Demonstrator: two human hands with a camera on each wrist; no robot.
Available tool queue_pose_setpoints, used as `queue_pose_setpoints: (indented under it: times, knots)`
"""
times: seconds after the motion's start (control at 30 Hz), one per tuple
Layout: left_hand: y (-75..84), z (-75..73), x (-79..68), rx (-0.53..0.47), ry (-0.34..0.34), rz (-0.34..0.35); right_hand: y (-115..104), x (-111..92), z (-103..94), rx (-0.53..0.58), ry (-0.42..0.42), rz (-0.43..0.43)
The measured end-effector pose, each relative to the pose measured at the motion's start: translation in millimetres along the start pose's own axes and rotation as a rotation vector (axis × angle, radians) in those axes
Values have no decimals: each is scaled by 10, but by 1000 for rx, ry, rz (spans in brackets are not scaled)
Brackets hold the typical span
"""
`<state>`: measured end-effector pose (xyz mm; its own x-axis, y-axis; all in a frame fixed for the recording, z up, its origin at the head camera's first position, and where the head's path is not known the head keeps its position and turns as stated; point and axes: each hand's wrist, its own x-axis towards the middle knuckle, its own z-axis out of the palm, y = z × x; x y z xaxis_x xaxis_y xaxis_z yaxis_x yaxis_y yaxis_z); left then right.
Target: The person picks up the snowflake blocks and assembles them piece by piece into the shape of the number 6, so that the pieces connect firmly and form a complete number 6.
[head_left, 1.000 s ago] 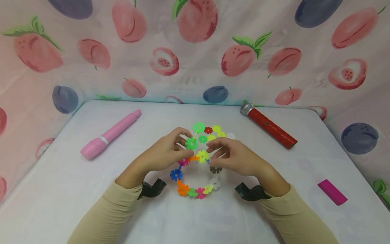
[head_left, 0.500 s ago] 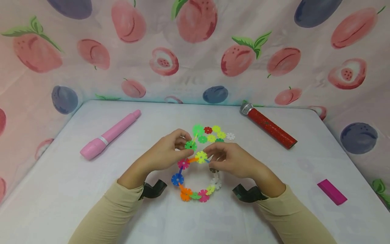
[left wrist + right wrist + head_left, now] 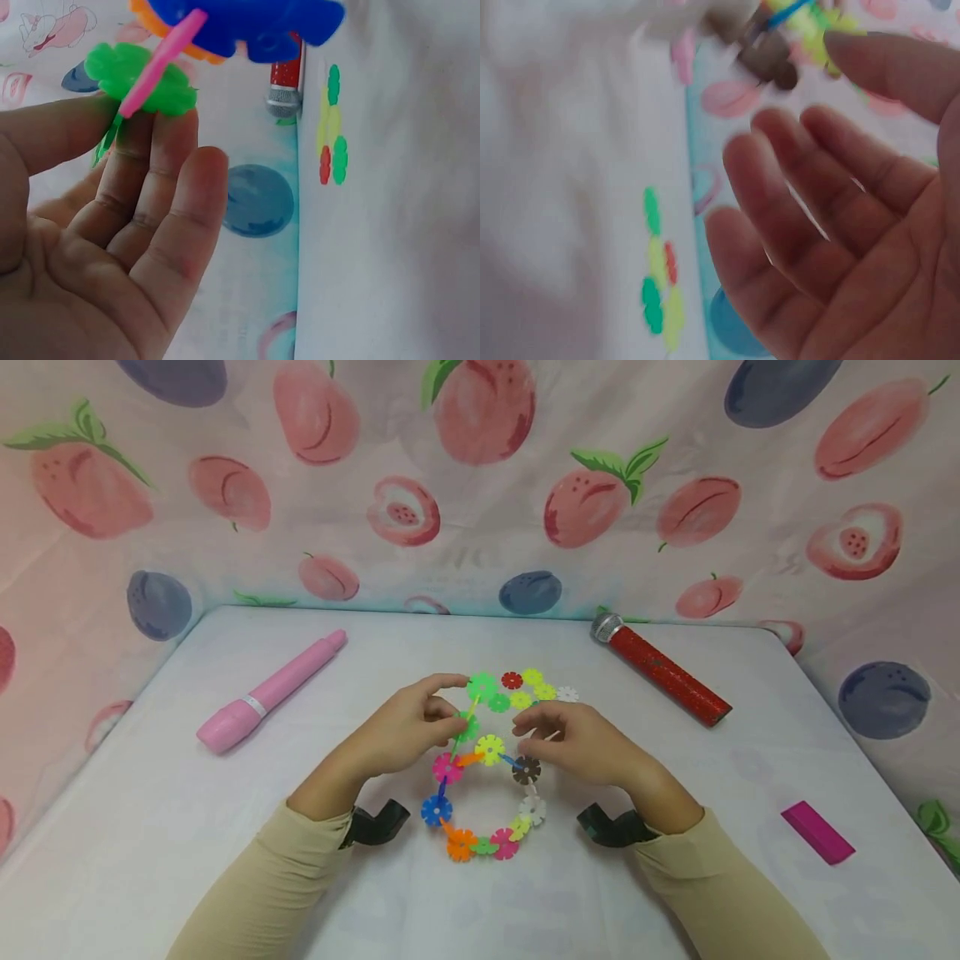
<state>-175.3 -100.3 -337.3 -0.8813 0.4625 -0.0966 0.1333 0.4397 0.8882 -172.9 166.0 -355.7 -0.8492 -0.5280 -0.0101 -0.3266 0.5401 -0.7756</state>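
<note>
A ring of linked plastic snowflake discs [image 3: 462, 844] hangs in the head view, in blue, orange, green, pink, yellow, white and brown. From its top left a short branch of green discs rises. My left hand [image 3: 408, 727] pinches a green snowflake disc [image 3: 468, 727] of that branch between thumb and fingers; the left wrist view shows this green disc [image 3: 139, 75] with a pink disc edge-on against it. My right hand [image 3: 588, 743] is beside the brown disc [image 3: 527, 769], its fingers loosely bent and apart from one another, nothing gripped between them.
Several loose snowflake discs [image 3: 521, 700] lie on the white table behind the ring. A pink microphone [image 3: 277, 689] lies at left, a red glittery microphone [image 3: 667, 677] at back right. A magenta block [image 3: 817, 832] lies at right. A fruit-print cloth [image 3: 465, 527] hangs behind.
My right hand first closed on the ring's right side, then let go and drew slightly right. My left fingers shifted on the green disc, and the ring now hangs slightly lower.
</note>
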Motion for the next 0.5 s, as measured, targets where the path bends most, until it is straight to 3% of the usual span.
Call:
queue_pose_setpoints:
  times: [0.23,0.5]
  knots:
    - [5,-47,-20,-20,-46,14,133,160,13,-135,71,94]
    - [17,-75,-42,-5,-60,11,208,449,99,-204,-2,128]
